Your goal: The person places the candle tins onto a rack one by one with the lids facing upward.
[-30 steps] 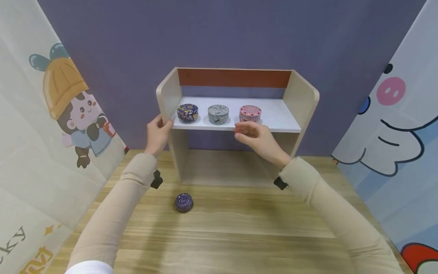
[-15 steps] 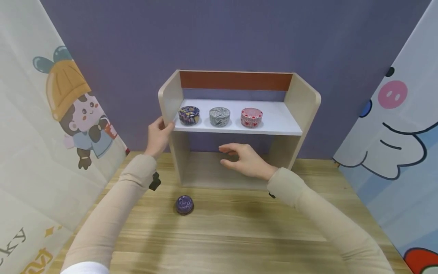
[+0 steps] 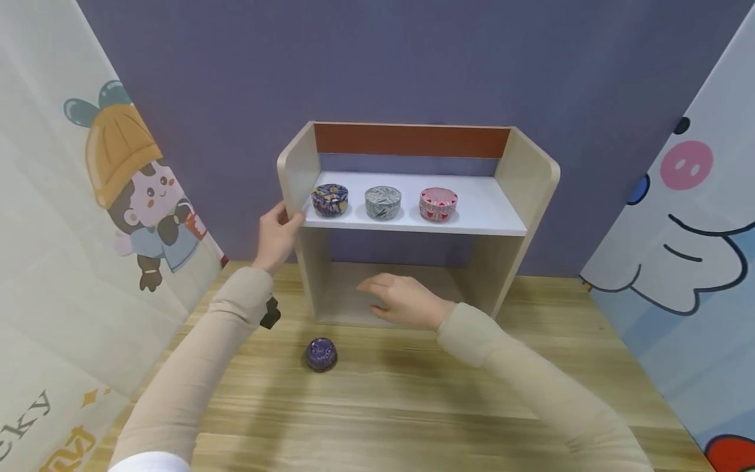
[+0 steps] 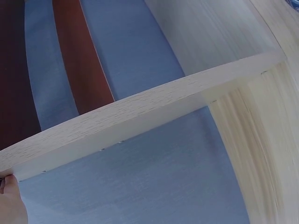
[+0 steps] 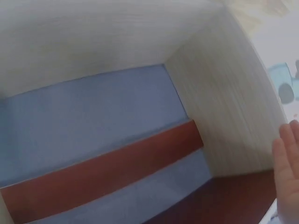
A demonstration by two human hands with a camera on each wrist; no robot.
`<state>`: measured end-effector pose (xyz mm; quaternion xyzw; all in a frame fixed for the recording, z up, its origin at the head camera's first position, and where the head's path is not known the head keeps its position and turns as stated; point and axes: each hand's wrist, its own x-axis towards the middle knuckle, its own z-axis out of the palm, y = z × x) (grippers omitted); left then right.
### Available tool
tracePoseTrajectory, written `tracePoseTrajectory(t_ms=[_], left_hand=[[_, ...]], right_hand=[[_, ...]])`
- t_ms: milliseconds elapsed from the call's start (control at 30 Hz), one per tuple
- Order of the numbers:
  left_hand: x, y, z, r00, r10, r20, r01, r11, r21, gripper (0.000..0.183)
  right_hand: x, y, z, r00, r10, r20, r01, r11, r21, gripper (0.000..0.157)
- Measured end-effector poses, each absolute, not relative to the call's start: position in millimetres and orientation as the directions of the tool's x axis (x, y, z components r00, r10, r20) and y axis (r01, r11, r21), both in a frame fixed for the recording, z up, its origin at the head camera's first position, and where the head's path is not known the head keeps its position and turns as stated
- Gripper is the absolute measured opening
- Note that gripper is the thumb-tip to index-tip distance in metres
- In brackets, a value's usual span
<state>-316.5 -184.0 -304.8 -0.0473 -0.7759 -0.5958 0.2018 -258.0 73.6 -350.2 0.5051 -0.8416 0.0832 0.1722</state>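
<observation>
My left hand (image 3: 276,239) grips the left side panel (image 3: 295,170) of a small two-tier wooden shelf, thumb at the front edge and fingers behind. In front of the lower compartment is my right hand (image 3: 406,301), holding nothing, its fingers extended and the thumb apart. A purple round tin (image 3: 321,354) lies on the wooden table before the shelf, down and left of that hand. Three tins stand in a row on the white upper board (image 3: 478,206): a dark floral tin (image 3: 330,200), a grey-green leaf-patterned tin (image 3: 383,202) and a pink tin with red hearts (image 3: 438,204).
The shelf's right side panel (image 3: 527,190) borders the row's far end. A reddish-brown back strip (image 3: 413,140) spans the top. Printed cartoon curtains hang at left and right, and a blue-grey cloth (image 3: 413,59) hangs behind. The wooden table (image 3: 413,406) extends toward me.
My right hand has moved down and left, away from the pink tin to in front of the lower compartment. My left hand keeps its grip on the side panel.
</observation>
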Motion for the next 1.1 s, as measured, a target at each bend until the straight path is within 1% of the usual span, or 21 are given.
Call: tracePoseTrajectory(t_ms=[200, 300, 400, 500, 633, 767, 967, 1100], left_hand=[[-316, -186, -302, -0.919, -0.172, 0.354, 0.295, 0.296, 0.909, 0.046], [-316, -186, -302, -0.917, -0.174, 0.359, 0.299, 0.294, 0.908, 0.047], [-317, -186, -303, -0.916, -0.172, 0.363, 0.305, 0.292, 0.906, 0.046], [-317, -185, -303, -0.917, -0.169, 0.362, 0.306, 0.283, 0.909, 0.046], [-317, -183, -304, -0.919, -0.169, 0.356, 0.305, 0.266, 0.915, 0.047], [-315, -183, -303, -0.923, -0.172, 0.345, 0.298, 0.252, 0.921, 0.047], [-316, -183, -304, -0.921, -0.166, 0.352, 0.309, 0.237, 0.921, 0.048], [-317, -183, -304, -0.919, -0.165, 0.357, 0.314, 0.238, 0.919, 0.047]], right_hand=[[-263, 57, -369, -0.346, -0.865, 0.363, -0.906, 0.408, 0.108, 0.038], [-268, 48, -379, -0.288, -0.891, 0.351, -0.904, 0.373, 0.206, 0.039], [-271, 40, -392, -0.214, -0.914, 0.344, -0.889, 0.328, 0.319, 0.037], [-270, 33, -402, -0.166, -0.931, 0.325, -0.859, 0.299, 0.417, 0.034], [-265, 25, -412, -0.151, -0.954, 0.259, -0.819, 0.268, 0.508, 0.030], [-263, 16, -424, -0.150, -0.968, 0.200, -0.797, 0.238, 0.555, 0.029], [-263, 5, -441, -0.129, -0.979, 0.159, -0.781, 0.199, 0.592, 0.034], [-263, 0, -452, -0.145, -0.985, 0.096, -0.786, 0.174, 0.593, 0.038]])
